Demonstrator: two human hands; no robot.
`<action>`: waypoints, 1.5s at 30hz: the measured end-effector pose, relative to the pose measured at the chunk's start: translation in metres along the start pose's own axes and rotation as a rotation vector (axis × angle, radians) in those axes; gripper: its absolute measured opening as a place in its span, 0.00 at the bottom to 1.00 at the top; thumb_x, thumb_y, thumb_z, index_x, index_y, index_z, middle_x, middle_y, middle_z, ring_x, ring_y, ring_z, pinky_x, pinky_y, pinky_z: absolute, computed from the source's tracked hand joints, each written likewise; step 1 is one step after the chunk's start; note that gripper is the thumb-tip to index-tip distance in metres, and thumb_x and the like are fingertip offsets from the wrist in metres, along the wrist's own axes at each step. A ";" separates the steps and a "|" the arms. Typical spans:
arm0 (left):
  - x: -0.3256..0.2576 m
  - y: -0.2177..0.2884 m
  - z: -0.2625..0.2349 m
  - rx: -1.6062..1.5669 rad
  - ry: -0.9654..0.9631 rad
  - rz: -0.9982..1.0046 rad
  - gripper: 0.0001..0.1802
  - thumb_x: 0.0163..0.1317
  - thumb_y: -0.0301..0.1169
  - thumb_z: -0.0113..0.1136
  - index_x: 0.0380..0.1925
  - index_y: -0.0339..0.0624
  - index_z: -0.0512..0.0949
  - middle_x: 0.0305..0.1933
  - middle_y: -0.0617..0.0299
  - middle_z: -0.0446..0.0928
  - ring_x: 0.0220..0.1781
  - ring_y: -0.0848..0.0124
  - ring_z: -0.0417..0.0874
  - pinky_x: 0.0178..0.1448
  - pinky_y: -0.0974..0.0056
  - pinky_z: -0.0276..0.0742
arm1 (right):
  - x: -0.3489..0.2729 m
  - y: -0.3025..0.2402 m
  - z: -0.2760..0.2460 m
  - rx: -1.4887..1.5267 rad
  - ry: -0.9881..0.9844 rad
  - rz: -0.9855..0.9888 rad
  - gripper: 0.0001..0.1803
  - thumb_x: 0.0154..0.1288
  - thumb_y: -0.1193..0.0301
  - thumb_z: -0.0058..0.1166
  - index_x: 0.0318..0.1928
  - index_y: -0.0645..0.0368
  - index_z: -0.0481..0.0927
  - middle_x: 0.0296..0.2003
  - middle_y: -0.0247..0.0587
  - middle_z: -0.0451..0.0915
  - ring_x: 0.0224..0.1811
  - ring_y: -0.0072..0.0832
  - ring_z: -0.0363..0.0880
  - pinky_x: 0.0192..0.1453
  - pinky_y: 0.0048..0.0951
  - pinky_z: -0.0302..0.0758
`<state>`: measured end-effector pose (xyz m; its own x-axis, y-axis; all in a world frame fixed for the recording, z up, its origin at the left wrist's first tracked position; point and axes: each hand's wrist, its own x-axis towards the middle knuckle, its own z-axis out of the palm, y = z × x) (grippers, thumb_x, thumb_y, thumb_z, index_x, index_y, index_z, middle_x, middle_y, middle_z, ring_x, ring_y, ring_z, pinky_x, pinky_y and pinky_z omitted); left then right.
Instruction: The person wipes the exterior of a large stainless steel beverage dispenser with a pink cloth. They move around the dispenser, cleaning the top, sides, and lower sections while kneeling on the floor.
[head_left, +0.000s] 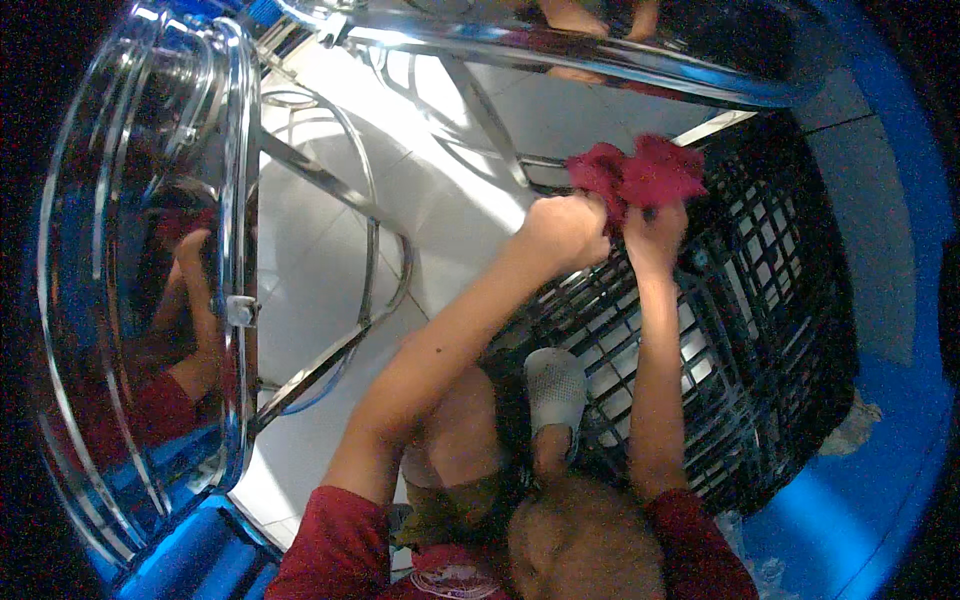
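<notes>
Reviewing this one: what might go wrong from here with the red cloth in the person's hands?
1. The red cloth bunches loosely past the left hand and right hand; a fold might catch on the black openwork lattice.
2. The white shoe appears close to that lattice, so a foot shift could knock it.
3. The chrome frame at the left could be bumped by a wide arm swing.

Two hands, two dark-red sleeves, one white shoe, one black lattice, two chrome-rimmed furnishings (one left, one far); red cloth, one piece or two, unclear.
</notes>
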<state>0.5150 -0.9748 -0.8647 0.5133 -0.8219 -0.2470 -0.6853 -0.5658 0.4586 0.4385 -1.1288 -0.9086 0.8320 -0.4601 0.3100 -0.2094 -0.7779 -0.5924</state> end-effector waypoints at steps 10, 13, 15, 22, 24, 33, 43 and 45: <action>-0.005 -0.061 0.020 -0.178 -0.084 -0.323 0.32 0.65 0.50 0.51 0.50 0.25 0.72 0.53 0.32 0.76 0.56 0.41 0.78 0.62 0.46 0.73 | 0.076 -0.021 0.135 -0.001 -0.741 -0.166 0.22 0.62 0.50 0.54 0.46 0.53 0.80 0.41 0.53 0.83 0.48 0.52 0.81 0.55 0.49 0.75; 0.000 -0.059 0.024 -0.156 -0.109 -0.289 0.35 0.65 0.53 0.51 0.51 0.25 0.73 0.53 0.30 0.76 0.57 0.42 0.78 0.63 0.46 0.73 | 0.080 -0.027 0.123 -0.055 -0.768 -0.170 0.23 0.63 0.49 0.53 0.47 0.54 0.80 0.44 0.54 0.83 0.50 0.51 0.81 0.55 0.49 0.75; 0.000 -0.061 0.030 -0.123 -0.117 -0.306 0.35 0.64 0.54 0.51 0.51 0.26 0.73 0.51 0.30 0.76 0.56 0.41 0.78 0.62 0.46 0.73 | 0.076 -0.029 0.116 -0.066 -0.715 -0.187 0.23 0.63 0.49 0.54 0.48 0.53 0.80 0.44 0.54 0.82 0.49 0.52 0.81 0.55 0.49 0.76; 0.009 -0.077 0.059 -0.225 -0.203 -0.241 0.31 0.61 0.46 0.54 0.52 0.28 0.71 0.57 0.36 0.74 0.59 0.45 0.77 0.63 0.49 0.73 | 0.055 -0.008 0.105 -0.332 -0.499 -0.447 0.20 0.63 0.57 0.54 0.50 0.56 0.78 0.43 0.55 0.80 0.45 0.54 0.79 0.50 0.52 0.75; 0.008 -0.079 0.064 -0.215 -0.310 -0.304 0.31 0.60 0.42 0.54 0.57 0.29 0.68 0.62 0.40 0.72 0.63 0.51 0.76 0.65 0.53 0.73 | 0.052 0.003 0.101 -0.344 -0.467 -0.473 0.20 0.63 0.60 0.53 0.50 0.58 0.78 0.44 0.55 0.79 0.45 0.54 0.79 0.51 0.52 0.75; -0.009 -0.061 0.072 -0.343 -0.061 -0.199 0.31 0.56 0.41 0.62 0.53 0.32 0.67 0.58 0.38 0.72 0.59 0.45 0.77 0.61 0.50 0.75 | 0.040 0.033 0.094 -0.350 -0.278 -0.552 0.17 0.62 0.69 0.52 0.52 0.59 0.75 0.48 0.57 0.77 0.53 0.57 0.74 0.55 0.52 0.72; 0.018 -0.070 0.096 -0.289 -0.028 -0.139 0.30 0.62 0.50 0.55 0.44 0.28 0.75 0.50 0.34 0.76 0.55 0.43 0.78 0.61 0.48 0.74 | 0.070 0.019 0.097 -0.326 -0.616 -0.280 0.16 0.57 0.67 0.57 0.45 0.61 0.75 0.41 0.56 0.80 0.48 0.55 0.78 0.53 0.51 0.73; 0.018 -0.075 0.098 -0.288 -0.046 -0.113 0.30 0.62 0.50 0.54 0.44 0.27 0.75 0.49 0.33 0.76 0.55 0.42 0.78 0.61 0.48 0.74 | 0.066 0.026 0.102 -0.304 -0.570 -0.353 0.15 0.57 0.69 0.56 0.44 0.61 0.76 0.39 0.56 0.80 0.47 0.56 0.78 0.53 0.52 0.72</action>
<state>0.5257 -0.9537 -0.9872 0.5494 -0.7610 -0.3450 -0.4477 -0.6168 0.6474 0.5401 -1.1357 -0.9792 0.9969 0.0688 -0.0393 0.0556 -0.9610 -0.2708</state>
